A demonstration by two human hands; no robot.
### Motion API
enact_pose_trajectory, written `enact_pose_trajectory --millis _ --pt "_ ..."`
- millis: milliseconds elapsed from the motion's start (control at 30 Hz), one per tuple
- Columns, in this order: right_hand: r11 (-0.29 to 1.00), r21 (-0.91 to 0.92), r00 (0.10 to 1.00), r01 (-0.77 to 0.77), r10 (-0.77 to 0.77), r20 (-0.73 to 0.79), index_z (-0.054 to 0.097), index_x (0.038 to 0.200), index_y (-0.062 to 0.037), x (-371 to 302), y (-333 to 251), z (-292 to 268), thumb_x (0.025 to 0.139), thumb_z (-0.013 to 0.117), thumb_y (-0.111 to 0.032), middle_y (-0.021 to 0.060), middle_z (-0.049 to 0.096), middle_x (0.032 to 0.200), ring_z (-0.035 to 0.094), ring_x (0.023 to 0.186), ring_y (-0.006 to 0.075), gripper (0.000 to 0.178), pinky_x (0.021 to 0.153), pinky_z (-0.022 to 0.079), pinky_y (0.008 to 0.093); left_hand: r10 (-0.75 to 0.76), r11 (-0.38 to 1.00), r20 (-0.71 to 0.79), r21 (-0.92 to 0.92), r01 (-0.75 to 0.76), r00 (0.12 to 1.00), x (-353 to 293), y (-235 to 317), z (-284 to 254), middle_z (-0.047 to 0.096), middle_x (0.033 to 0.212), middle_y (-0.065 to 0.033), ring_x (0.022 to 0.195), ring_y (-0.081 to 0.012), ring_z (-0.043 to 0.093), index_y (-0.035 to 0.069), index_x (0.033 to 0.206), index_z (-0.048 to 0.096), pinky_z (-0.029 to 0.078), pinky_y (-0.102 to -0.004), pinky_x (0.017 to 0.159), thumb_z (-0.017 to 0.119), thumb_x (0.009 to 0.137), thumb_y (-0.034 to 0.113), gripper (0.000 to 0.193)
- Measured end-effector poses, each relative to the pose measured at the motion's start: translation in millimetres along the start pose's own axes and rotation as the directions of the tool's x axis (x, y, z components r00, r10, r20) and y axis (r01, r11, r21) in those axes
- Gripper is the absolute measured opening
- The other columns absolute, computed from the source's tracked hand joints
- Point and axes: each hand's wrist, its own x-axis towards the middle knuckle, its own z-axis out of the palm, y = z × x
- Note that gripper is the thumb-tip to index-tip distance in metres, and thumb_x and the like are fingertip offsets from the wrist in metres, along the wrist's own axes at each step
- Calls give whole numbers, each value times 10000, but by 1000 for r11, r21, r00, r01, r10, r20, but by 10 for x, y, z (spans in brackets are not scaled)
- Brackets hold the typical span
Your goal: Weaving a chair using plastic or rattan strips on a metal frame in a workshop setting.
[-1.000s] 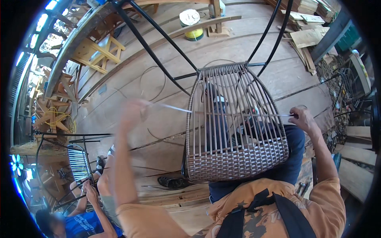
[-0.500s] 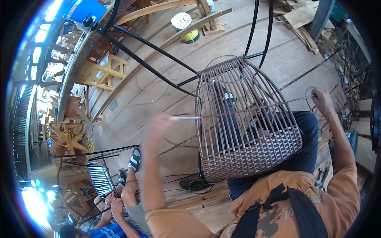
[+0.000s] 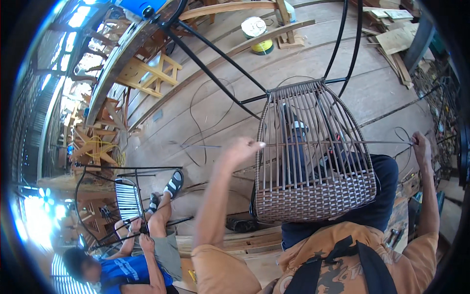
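A chair frame with a half-woven brown wicker panel [image 3: 316,198] rests on my lap. Its near part is closely woven; farther up, bare lengthwise strands run to the narrow end. A long brown weaving strand [image 3: 387,142] crosses these bare strands from side to side. At the panel's left rim, my left hand [image 3: 240,151] has its fingers closed on the strand, whose other part sticks out to the left behind the hand. Well right of the panel, my right hand [image 3: 422,147] pinches the strand, with a small loop of it hanging by the fingers.
Black metal legs [image 3: 220,66] reach away from the panel. At lower left a co-worker in a blue shirt [image 3: 125,268] handles another chair frame [image 3: 128,200]. Beyond stand a yellow-and-white bucket [image 3: 262,46] and a wooden stool [image 3: 154,73]. Scrap wood [image 3: 396,39] lies at far right.
My left hand has moved right to the panel's rim, and the strand now lies taut across. My right hand has shifted outward and slightly down. The whole view has turned a little.
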Motion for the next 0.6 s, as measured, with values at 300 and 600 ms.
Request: enact_pose_trajectory --millis 300,600 --pt "990 -38 980 -138 131 -153 545 925 -10 -155 969 -351 860 549 -97 170 543 763 522 673 254 108 652 437 338 -133 783 -951 72 618 281 -1301 -1494 -2227 638 939 -166 854 -315 618 33 964 628 488 -399 747 485 877 251 274" --pt "993 55 975 -102 111 -191 536 919 -4 -135 943 -323 858 547 -68 140 525 757 515 686 202 89 647 435 312 37 986 -188 -150 -66 981 128 123 322 620 949 -231 924 -357 589 19 938 638 440 -446 808 518 840 448 456"
